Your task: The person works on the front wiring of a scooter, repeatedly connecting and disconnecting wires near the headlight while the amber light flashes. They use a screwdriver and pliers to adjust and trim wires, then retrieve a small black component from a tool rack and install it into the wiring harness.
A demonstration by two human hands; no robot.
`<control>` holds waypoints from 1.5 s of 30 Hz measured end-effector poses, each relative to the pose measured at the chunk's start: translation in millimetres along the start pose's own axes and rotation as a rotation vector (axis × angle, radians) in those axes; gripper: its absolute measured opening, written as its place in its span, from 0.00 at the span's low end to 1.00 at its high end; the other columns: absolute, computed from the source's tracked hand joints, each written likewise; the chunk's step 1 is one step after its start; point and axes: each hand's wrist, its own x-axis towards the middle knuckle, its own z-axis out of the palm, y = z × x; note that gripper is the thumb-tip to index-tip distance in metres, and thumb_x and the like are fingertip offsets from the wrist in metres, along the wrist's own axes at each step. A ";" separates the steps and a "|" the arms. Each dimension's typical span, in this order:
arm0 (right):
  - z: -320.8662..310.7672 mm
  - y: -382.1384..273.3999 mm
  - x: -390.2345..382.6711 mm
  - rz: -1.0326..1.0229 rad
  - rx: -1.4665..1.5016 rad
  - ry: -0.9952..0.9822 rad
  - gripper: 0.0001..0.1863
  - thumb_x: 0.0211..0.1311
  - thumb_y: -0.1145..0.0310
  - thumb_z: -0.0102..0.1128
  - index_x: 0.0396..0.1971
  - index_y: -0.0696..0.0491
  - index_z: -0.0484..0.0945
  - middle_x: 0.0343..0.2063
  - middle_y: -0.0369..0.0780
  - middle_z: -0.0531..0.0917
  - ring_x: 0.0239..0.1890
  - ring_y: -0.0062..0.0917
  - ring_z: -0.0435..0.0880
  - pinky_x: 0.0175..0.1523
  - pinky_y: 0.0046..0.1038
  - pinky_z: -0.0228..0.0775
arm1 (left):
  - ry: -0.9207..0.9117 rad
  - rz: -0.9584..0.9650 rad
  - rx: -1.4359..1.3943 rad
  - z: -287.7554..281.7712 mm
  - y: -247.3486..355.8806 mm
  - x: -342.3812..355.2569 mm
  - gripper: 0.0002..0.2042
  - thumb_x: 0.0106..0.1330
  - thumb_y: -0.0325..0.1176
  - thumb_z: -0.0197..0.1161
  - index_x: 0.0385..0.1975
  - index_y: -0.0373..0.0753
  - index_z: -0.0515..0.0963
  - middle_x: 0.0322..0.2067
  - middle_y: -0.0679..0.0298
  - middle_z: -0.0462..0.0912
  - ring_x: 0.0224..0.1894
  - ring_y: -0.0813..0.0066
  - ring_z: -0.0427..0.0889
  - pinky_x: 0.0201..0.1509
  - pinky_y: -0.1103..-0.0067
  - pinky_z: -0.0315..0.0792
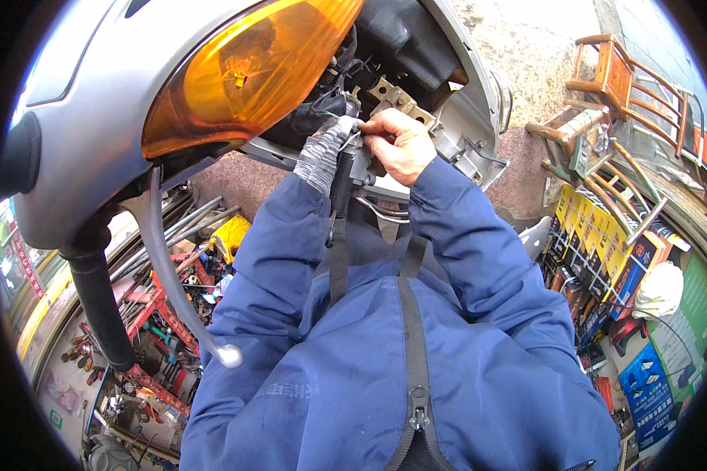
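Observation:
My left hand (328, 149), in a grey knit glove, is closed around thin wires (349, 141) at the opened front of a silver scooter. My bare right hand (402, 144) meets it there, thumb and forefinger pinched together at the same spot. What lies between those right fingertips is too small to make out. Just below the hands stands a black tube-like part (341, 188). Dark cables (322, 114) run into the cavity behind the glove. A metal bracket with holes (401, 100) sits beyond my right hand.
The scooter's amber lamp (239, 74) bulges close by on the left, with a brake lever (165, 259) and black handlebar grip (100, 306) below. Tools in red trays (161, 314) crowd the lower left. Wooden chairs (605, 78) and a rack of boxed goods (585, 235) stand right.

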 end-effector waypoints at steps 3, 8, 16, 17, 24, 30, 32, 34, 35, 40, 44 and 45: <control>-0.1 0.7 0.8 -0.020 0.014 0.004 0.08 0.51 0.81 0.58 0.32 0.58 0.81 0.27 0.40 0.80 0.32 0.23 0.79 0.39 0.24 0.71 | 0.032 -0.102 0.180 8.7 6.8 -8.6 0.17 0.62 0.48 0.58 0.41 0.42 0.75 0.25 0.61 0.78 0.20 0.69 0.77 0.19 0.73 0.75; -0.1 2.5 1.7 -0.087 -0.021 0.018 0.09 0.51 0.81 0.58 0.32 0.58 0.81 0.27 0.40 0.80 0.31 0.24 0.79 0.39 0.24 0.71 | 0.076 0.012 0.131 7.2 -0.5 2.7 0.13 0.63 0.44 0.59 0.37 0.42 0.75 0.26 0.65 0.77 0.21 0.73 0.75 0.22 0.76 0.73; 0.5 -13.8 -9.4 -0.104 -0.197 0.036 0.10 0.48 0.80 0.62 0.33 0.57 0.79 0.30 0.38 0.78 0.33 0.23 0.78 0.38 0.24 0.71 | 0.119 0.178 0.395 -3.4 -12.1 20.3 0.08 0.64 0.38 0.57 0.32 0.41 0.76 0.24 0.72 0.74 0.25 0.83 0.70 0.27 0.82 0.67; 0.7 -16.7 -10.3 -0.234 -0.288 0.049 0.11 0.47 0.81 0.62 0.34 0.57 0.79 0.31 0.37 0.77 0.34 0.21 0.78 0.37 0.22 0.71 | 0.168 0.111 0.351 -3.4 -11.8 19.1 0.07 0.64 0.37 0.58 0.33 0.41 0.77 0.25 0.71 0.75 0.26 0.83 0.71 0.28 0.82 0.68; 0.8 -25.7 -5.1 -0.581 -0.519 0.155 0.09 0.43 0.80 0.62 0.28 0.56 0.77 0.29 0.41 0.78 0.33 0.33 0.79 0.38 0.30 0.73 | 0.057 0.145 0.227 -10.5 -13.8 22.0 0.07 0.64 0.34 0.59 0.36 0.38 0.78 0.30 0.67 0.78 0.34 0.79 0.75 0.38 0.82 0.70; -4.4 -26.8 4.9 -0.297 -0.329 0.068 0.04 0.50 0.79 0.61 0.27 0.57 0.77 0.21 0.41 0.79 0.25 0.26 0.79 0.33 0.26 0.71 | 0.026 0.339 0.690 -10.8 -11.8 26.3 0.09 0.67 0.35 0.51 0.35 0.37 0.76 0.31 0.63 0.79 0.34 0.74 0.75 0.40 0.75 0.70; -5.4 -25.7 8.3 -0.124 -0.287 0.043 0.02 0.53 0.76 0.61 0.27 0.57 0.77 0.20 0.39 0.79 0.23 0.20 0.76 0.31 0.23 0.69 | 0.032 0.338 0.696 -10.0 -14.7 21.6 0.10 0.67 0.35 0.51 0.35 0.37 0.76 0.31 0.62 0.79 0.34 0.73 0.75 0.39 0.74 0.70; -6.0 -23.1 12.9 0.002 -0.224 0.052 0.03 0.53 0.75 0.61 0.27 0.57 0.77 0.19 0.38 0.78 0.23 0.18 0.75 0.30 0.23 0.68 | -0.005 0.409 0.709 -11.1 -17.9 18.3 0.10 0.67 0.35 0.50 0.35 0.36 0.76 0.31 0.62 0.79 0.33 0.72 0.75 0.39 0.73 0.70; -6.2 -21.3 17.1 -0.022 -0.268 0.073 0.04 0.53 0.73 0.62 0.25 0.58 0.77 0.19 0.37 0.78 0.23 0.16 0.74 0.30 0.22 0.67 | 0.068 0.393 0.755 -11.7 -19.1 19.3 0.10 0.67 0.35 0.51 0.35 0.37 0.76 0.31 0.63 0.79 0.33 0.72 0.75 0.38 0.74 0.70; -5.9 -14.1 24.2 0.169 -0.162 0.063 0.06 0.50 0.73 0.64 0.23 0.59 0.76 0.19 0.35 0.78 0.23 0.15 0.73 0.29 0.22 0.66 | 0.000 0.368 0.623 -20.6 -17.5 25.4 0.06 0.65 0.31 0.57 0.37 0.39 0.78 0.31 0.73 0.77 0.32 0.84 0.73 0.36 0.84 0.70; -3.5 -13.6 26.1 0.180 -0.192 0.117 0.06 0.49 0.74 0.64 0.21 0.59 0.77 0.18 0.35 0.77 0.22 0.16 0.72 0.29 0.23 0.66 | 0.021 0.393 0.818 -18.1 -14.8 24.2 0.06 0.65 0.31 0.55 0.36 0.39 0.77 0.30 0.71 0.77 0.32 0.81 0.73 0.36 0.81 0.69; -3.0 -13.7 26.7 0.175 -0.201 0.134 0.06 0.49 0.74 0.64 0.21 0.59 0.77 0.18 0.35 0.77 0.22 0.16 0.71 0.28 0.23 0.65 | 0.026 0.391 0.776 -16.5 -14.8 22.1 0.06 0.64 0.32 0.54 0.35 0.38 0.75 0.30 0.68 0.76 0.33 0.78 0.74 0.37 0.78 0.69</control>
